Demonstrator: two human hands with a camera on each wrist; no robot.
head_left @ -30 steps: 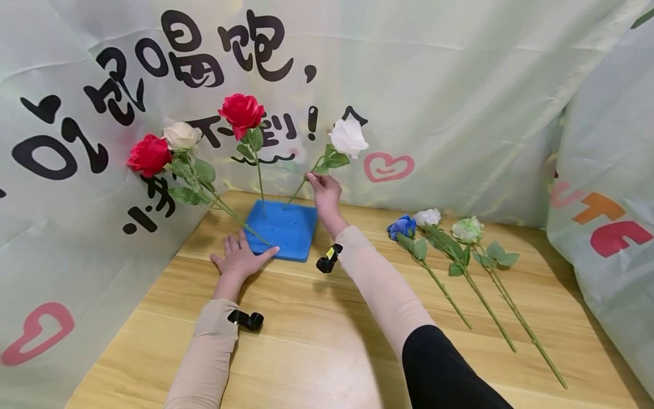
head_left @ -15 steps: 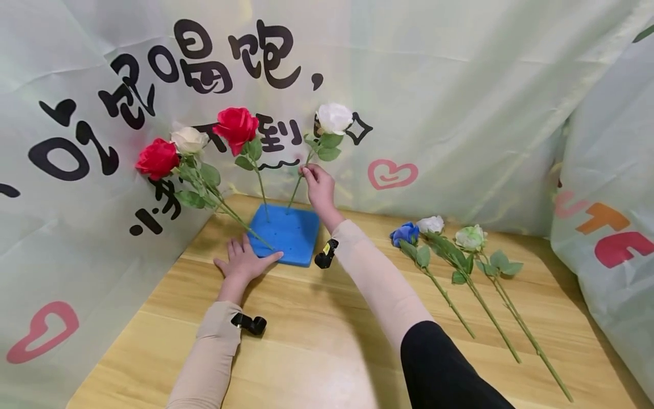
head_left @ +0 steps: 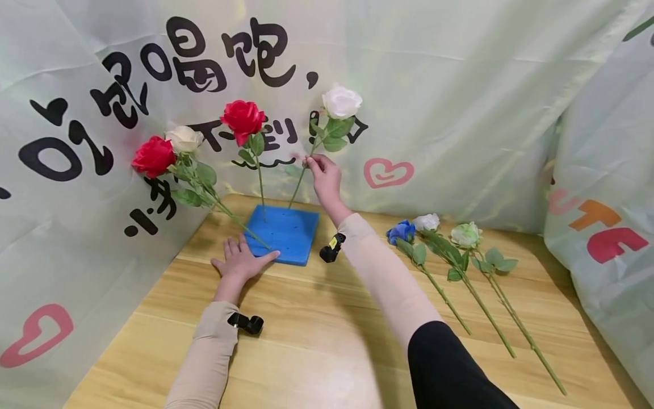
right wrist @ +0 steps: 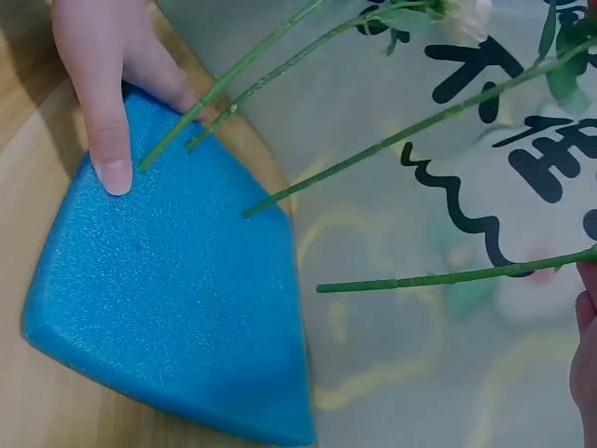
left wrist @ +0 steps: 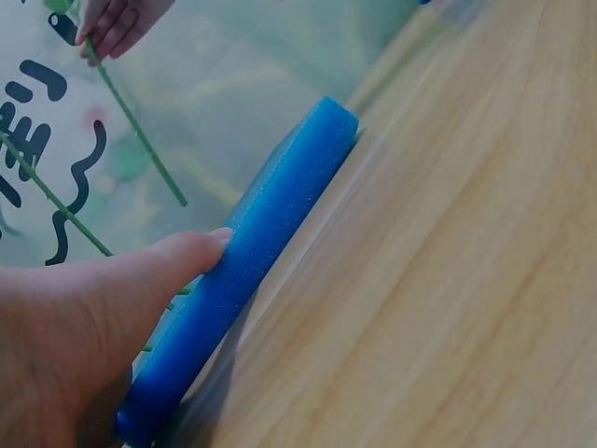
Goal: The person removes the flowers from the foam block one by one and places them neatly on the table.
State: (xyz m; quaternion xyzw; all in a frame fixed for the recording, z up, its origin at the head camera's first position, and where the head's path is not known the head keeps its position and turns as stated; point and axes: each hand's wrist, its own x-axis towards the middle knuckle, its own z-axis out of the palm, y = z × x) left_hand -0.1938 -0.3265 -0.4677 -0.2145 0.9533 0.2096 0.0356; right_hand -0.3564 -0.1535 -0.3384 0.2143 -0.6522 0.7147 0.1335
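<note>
My right hand pinches the green stem of a white rose over the back of a blue foam board. In the right wrist view the bare end of that stem hangs free, apart from the board. My left hand lies spread at the board's left front corner, its thumb pressing on the edge. A red rose stands in the board near the back. Another red rose and a cream rose lean left from its left side.
On the right of the wooden table lie a blue rose, a white rose and a pale green rose, stems towards the front. A printed cloth hangs close behind the board.
The white rose in my right hand has risen and tilted more upright, after swinging left midway. My left hand has stayed on the board's corner.
</note>
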